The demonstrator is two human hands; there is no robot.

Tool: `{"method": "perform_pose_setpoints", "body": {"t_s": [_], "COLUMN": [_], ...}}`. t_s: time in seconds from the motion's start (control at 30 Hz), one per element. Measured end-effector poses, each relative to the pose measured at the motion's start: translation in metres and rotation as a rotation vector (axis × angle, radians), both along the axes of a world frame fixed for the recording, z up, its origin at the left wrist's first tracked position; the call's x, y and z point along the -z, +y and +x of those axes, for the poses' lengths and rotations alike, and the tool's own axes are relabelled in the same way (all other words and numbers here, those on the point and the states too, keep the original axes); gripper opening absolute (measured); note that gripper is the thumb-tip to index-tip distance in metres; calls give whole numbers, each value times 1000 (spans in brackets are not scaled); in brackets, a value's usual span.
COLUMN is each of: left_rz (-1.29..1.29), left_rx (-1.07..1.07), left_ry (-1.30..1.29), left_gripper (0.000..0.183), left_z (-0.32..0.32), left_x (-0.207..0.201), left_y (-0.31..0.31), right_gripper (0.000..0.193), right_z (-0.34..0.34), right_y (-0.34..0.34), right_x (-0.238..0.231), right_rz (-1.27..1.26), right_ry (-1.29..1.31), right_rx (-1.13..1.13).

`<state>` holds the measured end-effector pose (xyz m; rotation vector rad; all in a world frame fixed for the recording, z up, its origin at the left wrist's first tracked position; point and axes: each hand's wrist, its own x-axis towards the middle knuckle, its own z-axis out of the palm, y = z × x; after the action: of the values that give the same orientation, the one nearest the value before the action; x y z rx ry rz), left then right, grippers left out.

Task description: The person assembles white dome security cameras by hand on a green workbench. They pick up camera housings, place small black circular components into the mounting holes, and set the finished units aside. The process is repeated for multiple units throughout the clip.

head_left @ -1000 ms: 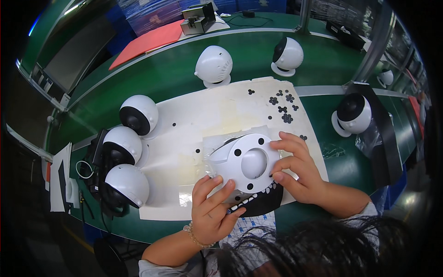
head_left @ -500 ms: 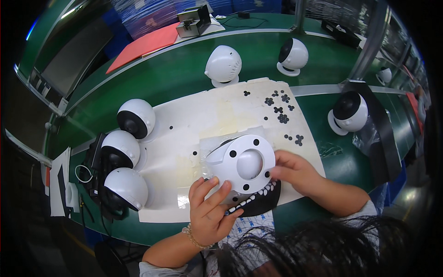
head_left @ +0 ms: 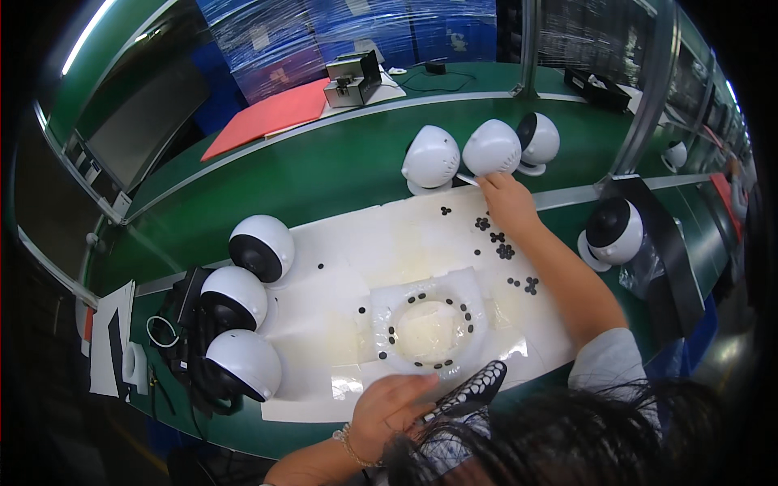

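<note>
My right hand [head_left: 504, 193] reaches to the far side of the green bench, its fingers closed on the base of a round white camera [head_left: 492, 148]. That camera sits between another white camera [head_left: 431, 158] and a white camera with a black front [head_left: 539, 139]. Near the front edge, my left hand [head_left: 395, 407] grips the end of a black sheet of round pads [head_left: 478, 387], with pale cut-out spots along it. Just beyond lies a white foam pad [head_left: 472, 285] with a round hollow and several black dots around it.
A large pale board [head_left: 340, 324] covers the bench, with clusters of black dots [head_left: 504, 251] at its right. Several white cameras [head_left: 235, 298] line its left side beside black cables. Another camera [head_left: 613, 232] stands at right. A metal box [head_left: 353, 78] and red sheet [head_left: 275, 117] lie behind.
The camera that was tilted base-up over the foam pad now stands on the far bench, carried there by my right hand. The foam pad is uncovered. My left hand has moved nearer, with the black sheet.
</note>
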<state>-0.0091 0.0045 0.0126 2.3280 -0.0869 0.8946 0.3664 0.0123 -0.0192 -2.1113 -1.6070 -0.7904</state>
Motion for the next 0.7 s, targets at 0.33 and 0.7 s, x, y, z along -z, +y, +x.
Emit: {"method": "perform_pose_setpoints", "body": {"t_s": [0.33, 0.7], "left_rz": [-1005, -238], "left_rx": [27, 267], "left_ry": [434, 321], "left_gripper": [37, 47], "left_z": [3, 9], "left_x": [-14, 17], "left_y": [-25, -1], "right_gripper": [37, 16], "right_z": [57, 86], "right_y": [-8, -62], "right_x": [10, -3], "right_rz": [72, 91], "right_ry": [558, -170], "right_rx": [407, 520]}}
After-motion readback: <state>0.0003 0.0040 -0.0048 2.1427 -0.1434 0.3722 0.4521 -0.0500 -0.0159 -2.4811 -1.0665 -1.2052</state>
